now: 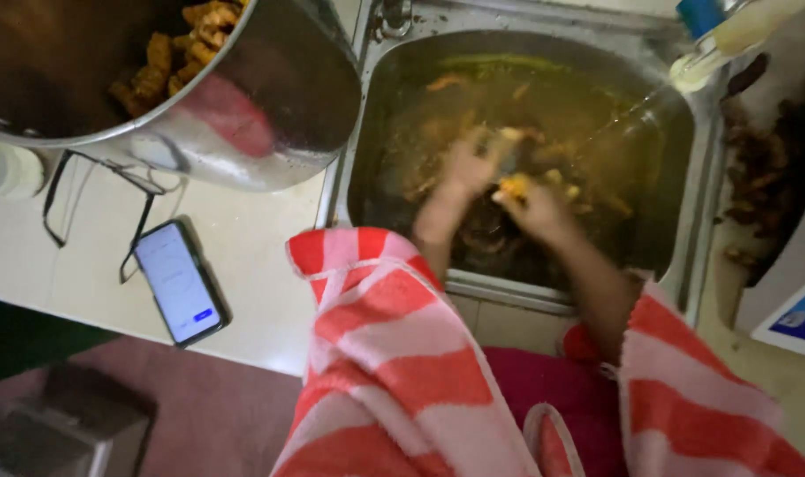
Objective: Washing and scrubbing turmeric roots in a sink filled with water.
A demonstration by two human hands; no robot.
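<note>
An orange food piece [515,185] sits over the sink [526,291], pinched in the right hand [531,208], low over the murky water, probably for rinsing; it looks small, yellow-orange, blurred; the left hand [469,163] beside it curls around something unclear; left of the sink, a steel pot [270,106] holds similar pieces, near a phone [180,281].

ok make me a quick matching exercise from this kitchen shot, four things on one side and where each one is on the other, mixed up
Things:
1. phone
2. big steel pot
3. left hand
4. striped sleeve

Places:
A. in the sink's murky water
B. flat on the pale counter, screen lit
C. on the person's forearm, red and pale bands
D. upper left, yellow-brown food pieces inside

Pairs: 1-B, 2-D, 3-A, 4-C
</note>
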